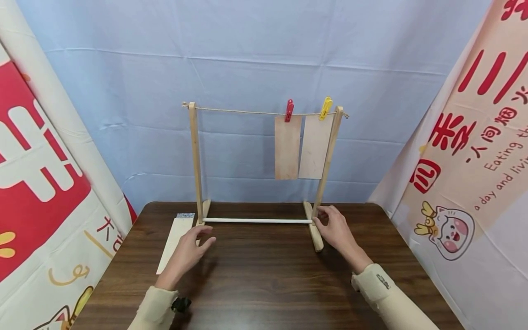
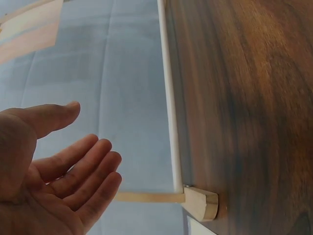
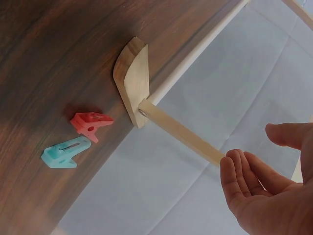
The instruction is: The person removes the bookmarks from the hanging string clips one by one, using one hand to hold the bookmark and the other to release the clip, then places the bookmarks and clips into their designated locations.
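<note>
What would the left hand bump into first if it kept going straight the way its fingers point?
Most likely the left foot of the wooden rack, or the white rod joined to it. The left hand is open, fingers aimed there, but depth is hard to judge.

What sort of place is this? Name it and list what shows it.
Probably a staged recording booth, not a home: a pale blue cloth backdrop, printed cartoon banners at both sides, and a dark wooden table carrying a small wooden drying rack with two pegged sheets.
</note>
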Available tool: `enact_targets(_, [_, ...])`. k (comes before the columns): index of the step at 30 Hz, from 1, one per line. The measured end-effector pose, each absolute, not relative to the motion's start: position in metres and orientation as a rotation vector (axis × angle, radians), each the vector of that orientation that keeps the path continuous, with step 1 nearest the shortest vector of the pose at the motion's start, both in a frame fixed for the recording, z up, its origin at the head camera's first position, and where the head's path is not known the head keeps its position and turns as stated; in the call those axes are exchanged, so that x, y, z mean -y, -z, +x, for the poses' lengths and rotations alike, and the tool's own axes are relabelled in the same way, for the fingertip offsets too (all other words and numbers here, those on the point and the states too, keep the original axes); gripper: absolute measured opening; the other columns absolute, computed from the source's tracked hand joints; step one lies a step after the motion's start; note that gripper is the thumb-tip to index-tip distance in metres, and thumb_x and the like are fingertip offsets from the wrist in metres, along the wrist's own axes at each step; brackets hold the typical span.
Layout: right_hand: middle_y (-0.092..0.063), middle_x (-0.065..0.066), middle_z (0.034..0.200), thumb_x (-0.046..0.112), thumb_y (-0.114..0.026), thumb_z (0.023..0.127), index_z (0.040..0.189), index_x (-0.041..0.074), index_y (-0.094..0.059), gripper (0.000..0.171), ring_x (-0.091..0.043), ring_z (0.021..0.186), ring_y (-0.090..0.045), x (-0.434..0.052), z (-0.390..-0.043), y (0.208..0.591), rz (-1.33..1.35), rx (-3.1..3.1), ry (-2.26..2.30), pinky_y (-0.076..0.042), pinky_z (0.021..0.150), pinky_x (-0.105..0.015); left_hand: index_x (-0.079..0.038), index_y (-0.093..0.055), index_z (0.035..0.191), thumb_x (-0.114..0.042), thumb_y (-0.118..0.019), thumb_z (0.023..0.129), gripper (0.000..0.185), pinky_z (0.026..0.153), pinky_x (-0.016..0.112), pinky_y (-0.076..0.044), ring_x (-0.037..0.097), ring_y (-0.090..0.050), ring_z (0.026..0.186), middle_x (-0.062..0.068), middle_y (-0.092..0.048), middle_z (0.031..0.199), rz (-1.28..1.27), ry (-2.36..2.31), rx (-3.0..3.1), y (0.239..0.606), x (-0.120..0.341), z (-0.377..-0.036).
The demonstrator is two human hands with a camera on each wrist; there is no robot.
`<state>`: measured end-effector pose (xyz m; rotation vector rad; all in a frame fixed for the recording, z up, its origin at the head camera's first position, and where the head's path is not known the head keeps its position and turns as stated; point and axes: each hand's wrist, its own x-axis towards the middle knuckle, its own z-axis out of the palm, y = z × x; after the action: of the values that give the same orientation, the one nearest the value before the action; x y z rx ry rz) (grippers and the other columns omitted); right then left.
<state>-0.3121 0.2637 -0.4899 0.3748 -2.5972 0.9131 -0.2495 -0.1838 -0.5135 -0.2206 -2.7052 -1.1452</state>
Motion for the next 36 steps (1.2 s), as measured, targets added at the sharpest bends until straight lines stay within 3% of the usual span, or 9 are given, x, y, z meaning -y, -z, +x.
enact_targets(9, [-0.068,-0.021,0.111,0.007,-0.077,0.099,0.132,-0.01,-0.068,0.037,-0.039,0.101,-0.068,-0.26,-0.311,0.487,0.38,2.596,-0.924,-0.056,0.085,-0.05,-0.005,-0.068,0.138,-0.023,-0.079,0.101,0.042,0.104,0.055,-0.054,0.035,-0.068,0.122,0.014,-0.072,0.129,-0.25,1.157,2.681,0.511,0.177,-0.251])
enact_targets(17, [-0.068,-0.019,0.109,0.008,-0.078,0.099,0.129,-0.009,-0.07,0.035,-0.029,0.094,-0.066,-0.256,-0.31,0.483,0.412,2.586,-0.888,-0.058,0.082,-0.046,-0.007,-0.069,0.139,-0.027,-0.079,0.101,0.044,0.108,0.056,-0.051,0.035,-0.067,0.126,0.012,-0.073,0.131,-0.254,1.141,2.674,0.508,0.169,-0.254])
enact_targets(36, [-0.068,-0.018,0.112,0.011,-0.076,0.101,0.134,-0.007,-0.068,0.038,-0.037,0.098,-0.066,-0.243,-0.312,0.469,0.451,2.607,-0.895,-0.057,0.083,-0.047,-0.006,-0.066,0.142,-0.025,-0.079,0.102,0.046,0.106,0.055,-0.052,0.035,-0.065,0.126,0.013,-0.07,0.134,-0.302,1.148,2.645,0.499,0.154,-0.26])
